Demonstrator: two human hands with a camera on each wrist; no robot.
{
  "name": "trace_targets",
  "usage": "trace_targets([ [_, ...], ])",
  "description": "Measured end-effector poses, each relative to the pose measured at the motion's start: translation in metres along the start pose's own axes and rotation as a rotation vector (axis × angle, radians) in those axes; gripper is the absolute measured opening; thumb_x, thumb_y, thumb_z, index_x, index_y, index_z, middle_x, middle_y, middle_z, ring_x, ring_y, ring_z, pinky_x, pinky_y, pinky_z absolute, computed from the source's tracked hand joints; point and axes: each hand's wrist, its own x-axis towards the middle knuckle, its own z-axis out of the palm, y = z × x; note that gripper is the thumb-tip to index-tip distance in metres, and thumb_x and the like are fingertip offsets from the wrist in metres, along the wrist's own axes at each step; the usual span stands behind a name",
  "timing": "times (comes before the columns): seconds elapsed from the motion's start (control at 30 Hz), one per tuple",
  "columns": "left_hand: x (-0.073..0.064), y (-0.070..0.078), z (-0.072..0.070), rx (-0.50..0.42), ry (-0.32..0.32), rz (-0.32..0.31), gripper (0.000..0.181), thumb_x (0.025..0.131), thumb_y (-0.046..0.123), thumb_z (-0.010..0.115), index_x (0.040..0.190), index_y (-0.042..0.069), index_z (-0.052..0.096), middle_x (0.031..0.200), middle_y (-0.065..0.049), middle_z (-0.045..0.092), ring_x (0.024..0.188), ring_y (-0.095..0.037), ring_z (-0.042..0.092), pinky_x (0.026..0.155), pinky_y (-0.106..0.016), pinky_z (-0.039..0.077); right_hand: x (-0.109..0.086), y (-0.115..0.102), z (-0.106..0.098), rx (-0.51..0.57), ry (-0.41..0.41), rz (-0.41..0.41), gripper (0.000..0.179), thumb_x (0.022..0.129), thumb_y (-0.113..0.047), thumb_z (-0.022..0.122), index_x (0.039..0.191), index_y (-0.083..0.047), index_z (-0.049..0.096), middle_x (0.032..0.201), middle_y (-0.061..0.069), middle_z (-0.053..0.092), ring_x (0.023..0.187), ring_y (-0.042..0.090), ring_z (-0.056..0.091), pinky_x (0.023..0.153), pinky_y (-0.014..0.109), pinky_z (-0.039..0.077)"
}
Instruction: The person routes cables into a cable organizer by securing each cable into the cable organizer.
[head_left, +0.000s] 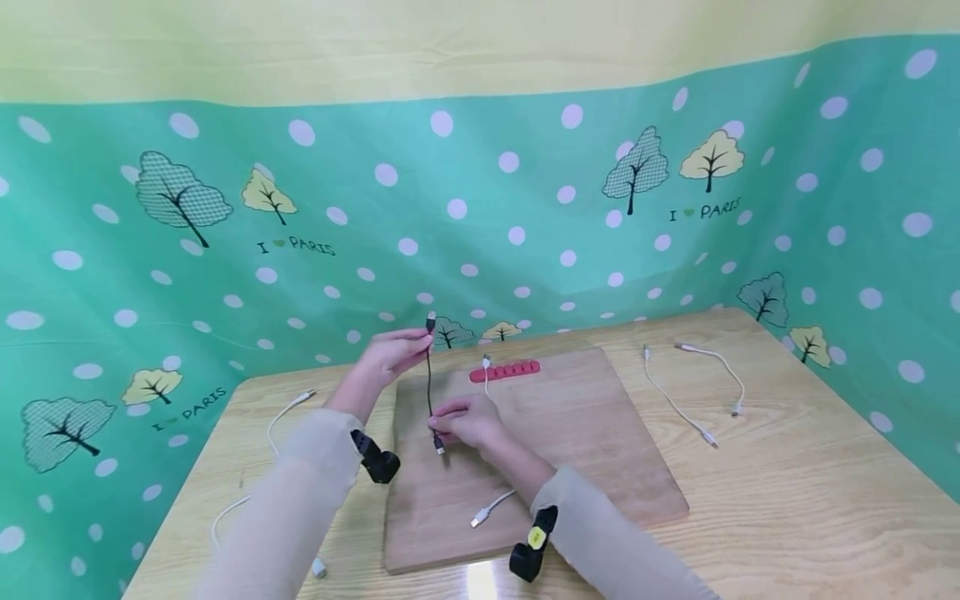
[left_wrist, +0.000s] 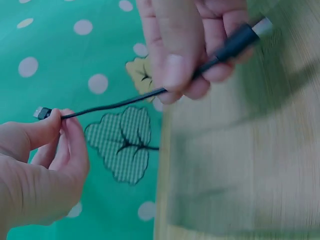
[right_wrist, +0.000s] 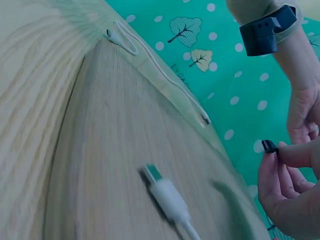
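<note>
A short black USB cable (head_left: 429,375) runs roughly upright between my two hands. High at the back edge of the board, my left hand (head_left: 393,352) pinches the cable just below its upper plug (head_left: 431,321). Lower down, my right hand (head_left: 468,421) grips it near the other plug (head_left: 438,446), which points downward. In the left wrist view, the left hand (left_wrist: 47,170) is at the left and the right hand (left_wrist: 195,45) at the top. The right wrist view has the right hand (right_wrist: 292,185) at its edge, with a black plug (right_wrist: 269,146) sticking out.
Under my hands lies a wooden board (head_left: 577,433). A red slotted cable holder (head_left: 504,371) sits on its far side, with a white cable's plug (head_left: 486,361) at it. That board also carries a white plug (head_left: 480,518). White cables (head_left: 678,408) lie right, another (head_left: 273,429) left.
</note>
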Motion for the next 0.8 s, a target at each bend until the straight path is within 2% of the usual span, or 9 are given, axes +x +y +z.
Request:
trace_targets([
  [0.1,0.008,-0.004,0.012,-0.037,0.004,0.009,0.048,0.091,-0.005,0.059,0.137,-0.004,0.047,0.086,0.003,0.07,0.071,-0.003,0.066,0.086,-0.02,0.057,-0.002,-0.001,-0.014,-0.02,0.012,0.018,0.023,0.084,-0.005,0.071,0.106,0.0,0.07,0.095,0.013,0.075,0.074,0.01,0.068,0.074,0.028,0.061],
  [0.23,0.018,-0.008,0.026,-0.054,-0.002,0.027,0.045,0.092,-0.004,0.057,0.136,-0.007,0.048,0.11,-0.01,0.067,0.072,-0.004,0.063,0.071,-0.015,0.056,-0.007,0.0,-0.031,-0.024,0.023,0.018,0.026,0.084,-0.001,0.07,0.109,0.003,0.068,0.101,0.018,0.073,0.078,0.011,0.069,0.078,0.03,0.061],
  [0.3,0.023,-0.01,0.032,-0.054,-0.01,0.03,0.043,0.093,-0.003,0.055,0.136,-0.008,0.047,0.108,-0.01,0.065,0.074,-0.005,0.062,0.07,-0.014,0.055,-0.01,0.002,-0.038,-0.04,0.03,0.011,0.026,0.083,0.001,0.069,0.109,0.004,0.067,0.103,0.02,0.072,0.079,0.012,0.07,0.078,0.031,0.061],
  [0.4,0.029,-0.014,0.041,-0.064,-0.014,0.025,0.041,0.094,-0.002,0.054,0.135,-0.008,0.048,0.094,-0.003,0.063,0.076,-0.005,0.061,0.07,-0.014,0.054,-0.014,0.004,-0.048,-0.061,0.045,0.005,0.026,0.083,0.002,0.069,0.109,0.004,0.067,0.105,0.021,0.071,0.081,0.014,0.07,0.079,0.032,0.061],
  [0.5,0.034,-0.016,0.049,-0.076,-0.011,0.014,0.04,0.095,0.0,0.054,0.134,-0.008,0.049,0.089,-0.001,0.062,0.079,-0.007,0.061,0.072,-0.014,0.054,-0.019,0.006,-0.058,-0.086,0.082,-0.004,0.024,0.083,0.002,0.07,0.107,0.004,0.068,0.103,0.021,0.072,0.08,0.014,0.071,0.076,0.032,0.061],
  [0.57,0.037,-0.018,0.054,-0.072,-0.009,0.008,0.04,0.094,0.0,0.055,0.133,-0.008,0.05,0.094,-0.005,0.063,0.08,-0.008,0.061,0.074,-0.014,0.055,-0.021,0.007,-0.064,-0.085,0.109,-0.022,0.024,0.081,0.003,0.07,0.105,0.005,0.069,0.101,0.022,0.072,0.078,0.015,0.071,0.074,0.032,0.062],
  [0.67,0.041,-0.02,0.062,-0.056,-0.011,-0.001,0.039,0.094,0.001,0.055,0.132,-0.009,0.049,0.114,-0.016,0.063,0.078,-0.008,0.06,0.079,-0.016,0.054,-0.024,0.01,-0.072,-0.091,0.149,-0.038,0.022,0.079,0.005,0.071,0.1,0.006,0.07,0.095,0.022,0.073,0.073,0.015,0.07,0.07,0.032,0.062],
  [0.8,0.047,-0.026,0.071,-0.035,-0.015,-0.008,0.039,0.095,0.001,0.055,0.131,-0.01,0.049,0.137,-0.027,0.052,0.073,-0.006,0.058,0.08,-0.016,0.054,-0.026,0.014,-0.078,-0.132,0.182,-0.047,0.021,0.076,0.005,0.073,0.097,0.006,0.071,0.088,0.02,0.073,0.066,0.013,0.068,0.065,0.031,0.061],
])
